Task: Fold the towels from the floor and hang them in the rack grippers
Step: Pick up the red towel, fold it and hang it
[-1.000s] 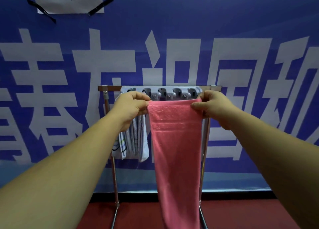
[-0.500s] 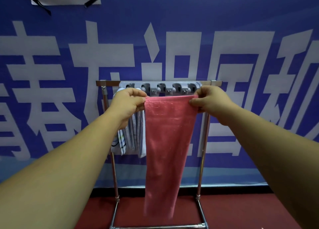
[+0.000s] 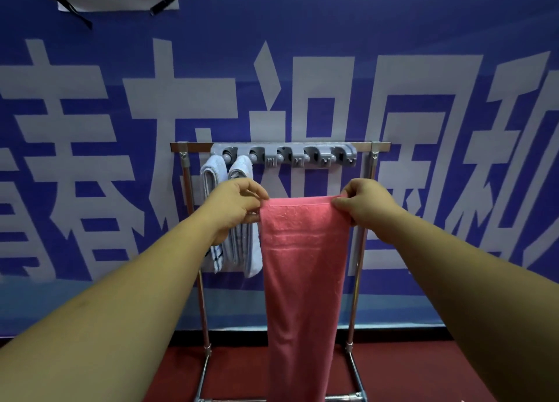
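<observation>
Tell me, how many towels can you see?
3. One white striped towel hangs at the metal rack's far left, another white towel beside it, and the long pink towel hangs pinched between the left hand and right hand. Others may be hidden.

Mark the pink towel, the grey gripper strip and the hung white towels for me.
pink towel (image 3: 302,265): head view, middle of the hanging cloth.
gripper strip (image 3: 284,153): head view, middle of its grey body.
white towels (image 3: 240,171): head view, top of the one nearer the pink towel.
</observation>
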Demonstrator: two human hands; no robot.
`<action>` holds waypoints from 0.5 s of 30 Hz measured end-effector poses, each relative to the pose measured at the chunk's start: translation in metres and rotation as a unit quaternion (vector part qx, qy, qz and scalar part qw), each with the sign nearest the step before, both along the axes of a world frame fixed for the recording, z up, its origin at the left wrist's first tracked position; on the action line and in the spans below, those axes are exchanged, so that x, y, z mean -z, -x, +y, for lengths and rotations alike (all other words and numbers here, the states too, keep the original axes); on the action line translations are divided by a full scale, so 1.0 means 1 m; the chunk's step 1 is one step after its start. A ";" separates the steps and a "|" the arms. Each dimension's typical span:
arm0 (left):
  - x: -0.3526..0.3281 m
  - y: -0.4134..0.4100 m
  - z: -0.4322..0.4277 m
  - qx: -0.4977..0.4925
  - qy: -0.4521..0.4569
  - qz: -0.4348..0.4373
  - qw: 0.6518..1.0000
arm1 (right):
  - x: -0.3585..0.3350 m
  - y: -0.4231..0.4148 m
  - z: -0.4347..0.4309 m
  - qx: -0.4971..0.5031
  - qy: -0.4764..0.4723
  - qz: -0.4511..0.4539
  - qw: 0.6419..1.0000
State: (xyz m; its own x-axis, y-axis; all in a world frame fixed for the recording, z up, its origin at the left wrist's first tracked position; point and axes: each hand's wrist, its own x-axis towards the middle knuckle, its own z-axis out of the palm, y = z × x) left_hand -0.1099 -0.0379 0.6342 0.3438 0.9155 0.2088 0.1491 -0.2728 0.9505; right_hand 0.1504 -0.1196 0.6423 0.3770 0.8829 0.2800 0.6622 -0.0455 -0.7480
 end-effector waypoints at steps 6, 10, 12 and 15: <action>-0.006 -0.016 -0.016 0.102 -0.025 0.251 0.962 | 0.006 0.000 -0.001 0.001 0.027 -0.017 0.999; -0.015 -0.022 -0.021 0.113 -0.040 0.325 0.938 | 0.007 -0.004 -0.004 -0.014 0.041 -0.014 0.999; -0.015 -0.022 -0.019 0.104 -0.035 0.309 0.945 | 0.007 -0.007 -0.005 -0.011 0.042 -0.012 0.999; -0.009 -0.025 -0.016 0.083 -0.001 0.253 0.964 | 0.010 -0.008 -0.004 -0.001 0.050 -0.011 0.999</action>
